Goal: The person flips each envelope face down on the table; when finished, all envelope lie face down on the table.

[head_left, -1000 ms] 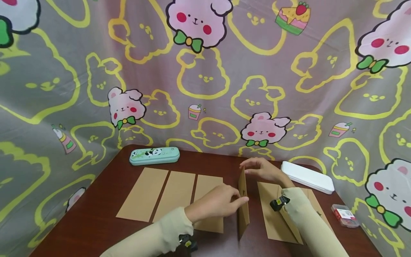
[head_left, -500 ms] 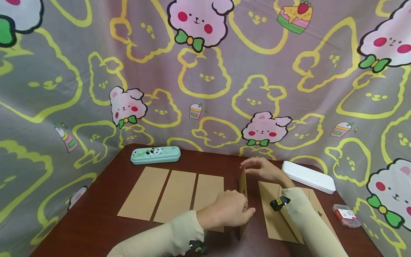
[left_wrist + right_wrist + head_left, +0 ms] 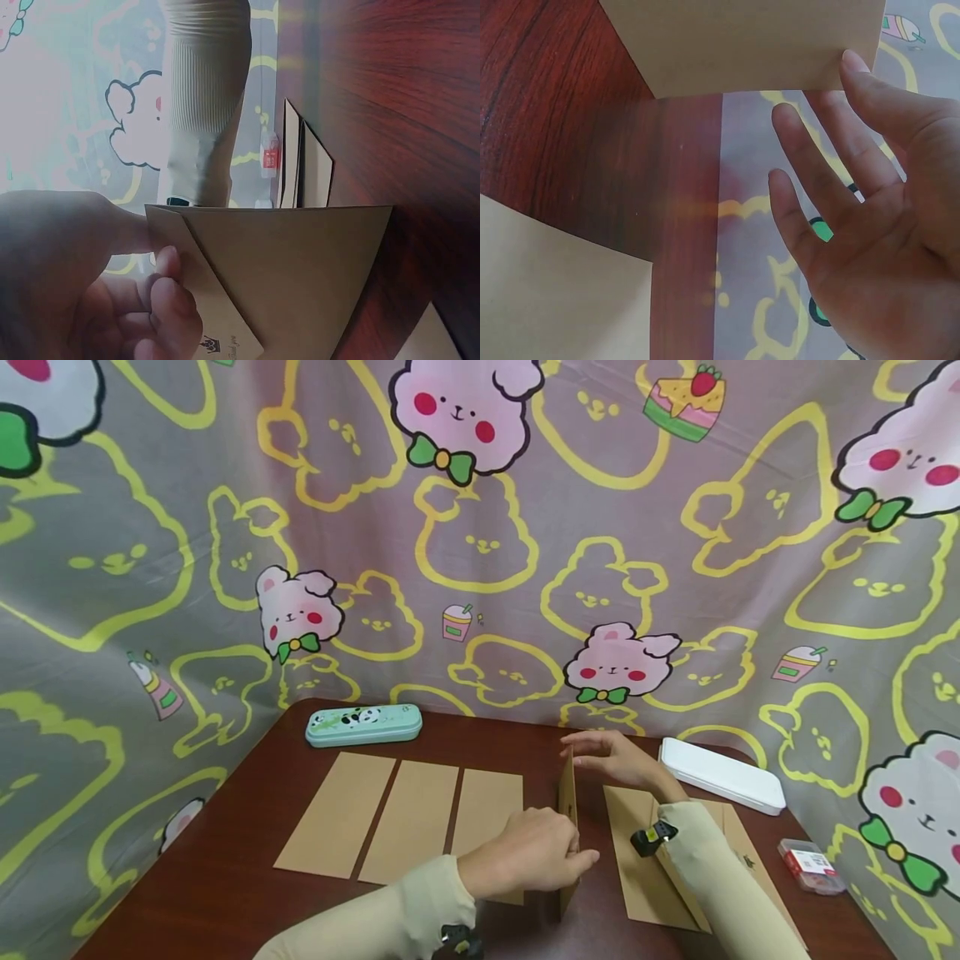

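A brown kraft-paper envelope [image 3: 567, 789] stands on its long edge, almost edge-on in the head view. My left hand [image 3: 528, 852] pinches its near top corner. In the left wrist view a pointed flap [image 3: 214, 300] with a small crown print shows beside those fingers [image 3: 176, 304]. At the far corner my right hand [image 3: 618, 760] pinches the paper between thumb and fingertip, while its other fingers [image 3: 814, 154] spread loosely in the right wrist view. Left of it, three flat kraft pieces [image 3: 337, 814] lie in a row, the nearest one partly behind my left hand.
More kraft envelopes [image 3: 626, 860] lie under my right forearm, overlapping. A mint panda pencil case [image 3: 363, 725] is at the back left, a white case [image 3: 720, 775] at the back right. A small clear box [image 3: 812, 867] with a red-and-white label sits near the table's right edge.
My left hand has shifted slightly right and turned, with its thumb now past the envelope's near edge. My right hand has stayed at the far corner.
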The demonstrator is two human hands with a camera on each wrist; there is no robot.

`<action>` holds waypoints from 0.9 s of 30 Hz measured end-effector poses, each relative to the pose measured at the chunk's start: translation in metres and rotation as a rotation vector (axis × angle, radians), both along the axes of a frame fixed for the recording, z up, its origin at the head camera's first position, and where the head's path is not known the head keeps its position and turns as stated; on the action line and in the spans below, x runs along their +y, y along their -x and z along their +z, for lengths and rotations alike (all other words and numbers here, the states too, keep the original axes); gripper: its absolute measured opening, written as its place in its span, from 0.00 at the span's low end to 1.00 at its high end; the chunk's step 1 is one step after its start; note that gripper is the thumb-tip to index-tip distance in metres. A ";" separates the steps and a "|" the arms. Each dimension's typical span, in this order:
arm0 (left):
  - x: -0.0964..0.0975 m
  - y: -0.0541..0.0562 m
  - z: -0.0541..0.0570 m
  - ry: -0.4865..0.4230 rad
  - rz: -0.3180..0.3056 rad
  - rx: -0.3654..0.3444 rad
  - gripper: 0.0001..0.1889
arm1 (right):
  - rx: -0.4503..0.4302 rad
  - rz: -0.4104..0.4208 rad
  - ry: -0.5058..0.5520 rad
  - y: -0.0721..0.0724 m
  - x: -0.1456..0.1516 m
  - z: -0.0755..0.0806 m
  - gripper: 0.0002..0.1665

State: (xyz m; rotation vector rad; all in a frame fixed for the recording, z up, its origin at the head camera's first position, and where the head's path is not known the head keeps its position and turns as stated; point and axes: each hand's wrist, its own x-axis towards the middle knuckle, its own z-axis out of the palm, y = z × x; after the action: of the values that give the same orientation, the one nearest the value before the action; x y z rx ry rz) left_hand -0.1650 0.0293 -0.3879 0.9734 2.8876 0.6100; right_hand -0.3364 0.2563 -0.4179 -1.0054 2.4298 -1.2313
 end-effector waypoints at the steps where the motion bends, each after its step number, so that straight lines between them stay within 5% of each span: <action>1: 0.000 0.000 0.000 0.001 0.004 0.004 0.32 | -0.001 -0.002 0.000 0.000 0.000 -0.001 0.23; 27: -0.002 -0.002 0.001 0.009 0.011 0.016 0.32 | -0.143 -0.016 -0.107 0.008 -0.002 -0.043 0.16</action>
State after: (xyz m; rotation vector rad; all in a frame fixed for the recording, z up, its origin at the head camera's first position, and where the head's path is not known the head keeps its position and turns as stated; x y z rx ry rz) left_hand -0.1633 0.0276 -0.3873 0.9672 2.9090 0.5913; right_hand -0.3444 0.2546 -0.4604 -0.8400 2.3699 -1.1234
